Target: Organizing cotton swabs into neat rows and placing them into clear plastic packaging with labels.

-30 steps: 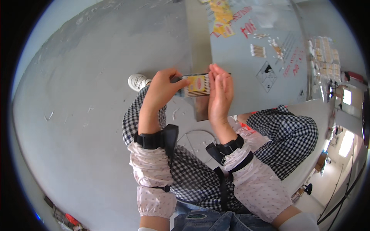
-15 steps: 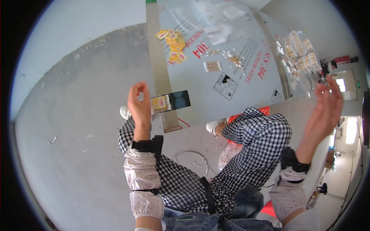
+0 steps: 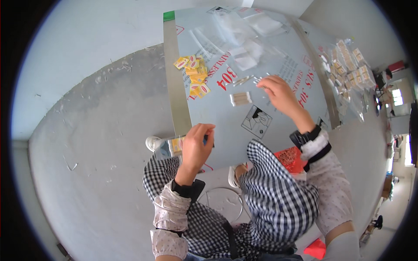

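Observation:
My right hand [image 3: 281,95] reaches over the table, its fingertips pinched on a few loose cotton swabs [image 3: 257,80] and hiding part of that pile. Just left of it lies a neat row of cotton swabs [image 3: 241,99]. My left hand [image 3: 196,145] is closed at the table's near left corner, over a clear pack of cotton swabs with a yellow label [image 3: 175,145]. The pack juts past the table edge, and its dark end shows between thumb and finger. Whether these fingers grip anything is hidden.
Yellow cards [image 3: 196,74] lie heaped by the left edge of the metal-topped table [image 3: 226,130]. Clear plastic bags [image 3: 246,39] cover its far part. Filled packs [image 3: 355,69] are stacked at the right. A red bag [image 3: 291,158] sits below the near edge.
My right hand has come from the air at the far right to the loose swabs. My left hand has moved right, across the pack. The view has shifted a little.

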`<state>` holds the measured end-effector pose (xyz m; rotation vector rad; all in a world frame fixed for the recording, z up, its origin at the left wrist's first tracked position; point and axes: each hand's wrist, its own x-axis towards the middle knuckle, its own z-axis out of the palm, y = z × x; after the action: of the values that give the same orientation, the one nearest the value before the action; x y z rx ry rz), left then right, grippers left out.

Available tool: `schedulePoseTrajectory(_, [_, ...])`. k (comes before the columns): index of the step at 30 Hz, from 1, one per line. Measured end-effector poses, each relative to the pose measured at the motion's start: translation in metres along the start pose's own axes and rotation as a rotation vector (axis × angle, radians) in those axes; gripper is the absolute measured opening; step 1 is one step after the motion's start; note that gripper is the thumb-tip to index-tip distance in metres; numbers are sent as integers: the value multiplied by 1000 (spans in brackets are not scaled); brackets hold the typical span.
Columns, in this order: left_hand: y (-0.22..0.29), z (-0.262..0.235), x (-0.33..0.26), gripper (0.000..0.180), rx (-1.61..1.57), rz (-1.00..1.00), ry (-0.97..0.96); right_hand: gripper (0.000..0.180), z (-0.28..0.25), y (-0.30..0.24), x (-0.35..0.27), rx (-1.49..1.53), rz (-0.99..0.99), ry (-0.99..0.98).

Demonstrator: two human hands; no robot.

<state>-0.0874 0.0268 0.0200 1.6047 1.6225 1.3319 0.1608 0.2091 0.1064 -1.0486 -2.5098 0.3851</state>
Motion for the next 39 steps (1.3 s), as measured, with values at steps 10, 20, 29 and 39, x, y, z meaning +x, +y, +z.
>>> schedulePoseTrajectory(10, [-10,9,40,18,5,55,-203,19,53,62,68,-122,-133,-272])
schedulePoseTrajectory(20, [-17,8,47,19,-65,12,-263,16,65,44,64,-76,-158,-330])
schedulePoseTrajectory(29, [-19,12,39,22,-91,-7,-253,15,67,31,82,66,-57,-193])
schedulePoseTrajectory(39, [-14,13,43,24,-69,-12,-235,14,83,30,67,66,-121,-301])
